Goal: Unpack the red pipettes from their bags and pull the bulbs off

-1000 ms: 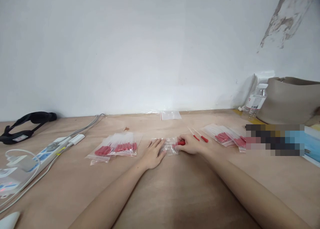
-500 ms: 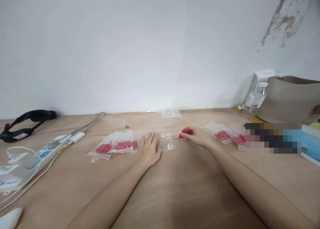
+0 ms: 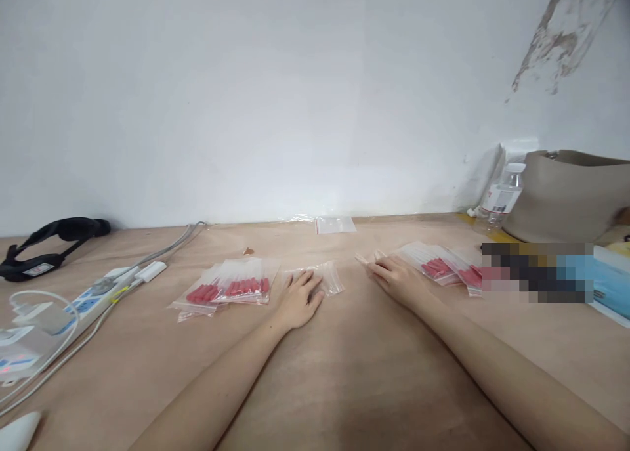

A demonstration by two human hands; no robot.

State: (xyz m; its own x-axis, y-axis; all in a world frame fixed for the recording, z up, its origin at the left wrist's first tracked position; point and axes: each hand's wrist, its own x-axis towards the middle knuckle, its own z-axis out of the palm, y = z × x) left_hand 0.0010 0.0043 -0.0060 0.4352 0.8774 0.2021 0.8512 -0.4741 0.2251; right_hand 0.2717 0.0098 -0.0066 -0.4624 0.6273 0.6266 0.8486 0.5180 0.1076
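Note:
My left hand (image 3: pixel 300 300) lies with its fingers apart on a clear zip bag (image 3: pixel 333 279), pressing on its left part. A little to the right, low over the table, is my right hand (image 3: pixel 398 280), its fingers pointing left and smeared by motion. Pale shapes show at its fingertips; whether it holds anything is unclear. Left of my left hand, zip bags with short red pieces overlap, one bag (image 3: pixel 247 285) on another bag (image 3: pixel 203 293). More such bags (image 3: pixel 436 267) lie just beyond my right hand.
A flat zip bag (image 3: pixel 336 224) lies by the wall. At left are a power strip (image 3: pixel 91 300) with cables and a black headset (image 3: pixel 56 241). A plastic bottle (image 3: pixel 504 192), a grey-beige container (image 3: pixel 566 198) and a blue packet (image 3: pixel 608 283) stand at right.
My right hand has moved right, away from the clear bag, and the red-ended white sticks it held no longer show. My left hand has slid slightly right and toward me, onto the bag.

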